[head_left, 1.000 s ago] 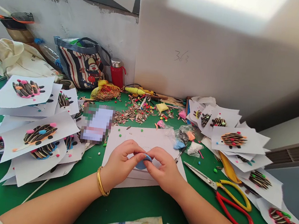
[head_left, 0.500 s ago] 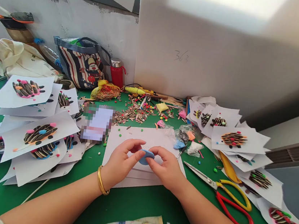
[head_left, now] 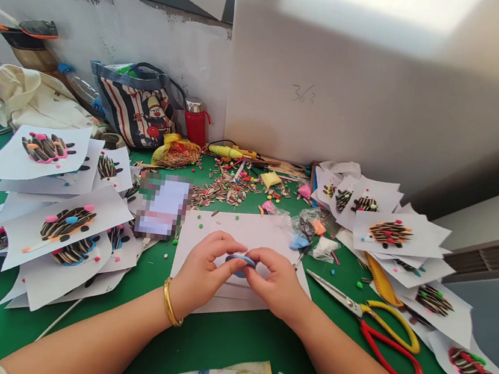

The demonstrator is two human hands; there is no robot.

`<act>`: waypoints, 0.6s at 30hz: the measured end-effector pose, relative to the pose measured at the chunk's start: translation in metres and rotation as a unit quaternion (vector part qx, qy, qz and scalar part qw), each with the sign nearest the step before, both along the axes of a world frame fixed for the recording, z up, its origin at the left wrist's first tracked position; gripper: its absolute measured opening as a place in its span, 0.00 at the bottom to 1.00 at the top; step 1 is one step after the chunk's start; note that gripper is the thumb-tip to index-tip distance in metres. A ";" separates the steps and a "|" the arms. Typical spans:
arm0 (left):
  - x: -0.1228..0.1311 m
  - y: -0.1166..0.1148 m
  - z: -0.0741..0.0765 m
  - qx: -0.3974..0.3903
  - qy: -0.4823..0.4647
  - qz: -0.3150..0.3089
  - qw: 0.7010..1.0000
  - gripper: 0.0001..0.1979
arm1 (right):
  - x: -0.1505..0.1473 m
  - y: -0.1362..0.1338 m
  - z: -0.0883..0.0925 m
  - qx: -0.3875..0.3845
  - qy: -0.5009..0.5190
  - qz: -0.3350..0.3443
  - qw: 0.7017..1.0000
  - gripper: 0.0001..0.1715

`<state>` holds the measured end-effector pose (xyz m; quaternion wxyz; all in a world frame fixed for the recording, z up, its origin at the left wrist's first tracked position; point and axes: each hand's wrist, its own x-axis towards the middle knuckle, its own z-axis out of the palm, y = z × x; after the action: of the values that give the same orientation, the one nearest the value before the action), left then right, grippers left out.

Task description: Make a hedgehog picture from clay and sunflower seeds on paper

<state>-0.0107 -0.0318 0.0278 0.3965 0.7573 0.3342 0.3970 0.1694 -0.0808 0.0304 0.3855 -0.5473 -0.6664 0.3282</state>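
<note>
Both hands work at the middle of the view, over a white paper sheet (head_left: 230, 230). My left hand (head_left: 207, 270) and my right hand (head_left: 276, 284) pinch a thin piece of soft blue modelling clay (head_left: 240, 260) between their fingertips. Much of the clay is hidden by my fingers, and its exact shape is hard to make out. A gold bangle (head_left: 169, 301) circles my left wrist. Several small coloured clay balls (head_left: 202, 225) lie beyond my left hand.
Red-handled scissors (head_left: 377, 330) lie to the right of my right hand. Beyond the sheet are sunflower seed hulls (head_left: 219, 192) and plastic bags of coloured clay (head_left: 307, 233). Papers bearing seed-and-clay pictures (head_left: 62, 228) overlap on both sides of the green table (head_left: 229, 348).
My hands have drawn closer together and turned the blue clay, which now shows mostly as a thin curved edge between my fingertips. The surrounding objects stay in place.
</note>
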 end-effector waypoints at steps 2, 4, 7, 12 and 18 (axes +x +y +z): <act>0.000 0.000 0.001 0.002 0.004 -0.002 1.000 0.06 | 0.000 0.000 0.000 0.007 -0.003 0.007 1.000 0.03; 0.000 0.000 0.002 -0.005 0.001 0.004 1.000 0.08 | 0.000 0.000 0.000 0.002 0.006 0.009 1.000 0.04; -0.001 0.000 0.003 -0.011 -0.005 0.011 1.000 0.08 | 0.001 0.000 0.000 -0.009 0.017 0.002 1.000 0.05; 0.001 -0.001 0.003 0.002 0.004 -0.003 1.000 0.08 | 0.000 0.000 -0.001 0.017 -0.004 0.000 1.000 0.03; 0.000 -0.001 0.003 -0.029 0.001 0.018 0.999 0.08 | 0.000 0.000 0.003 0.001 0.010 0.021 1.000 0.03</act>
<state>-0.0104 -0.0325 0.0308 0.4107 0.7399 0.3590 0.3937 0.1693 -0.0807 0.0330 0.3857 -0.5297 -0.6742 0.3409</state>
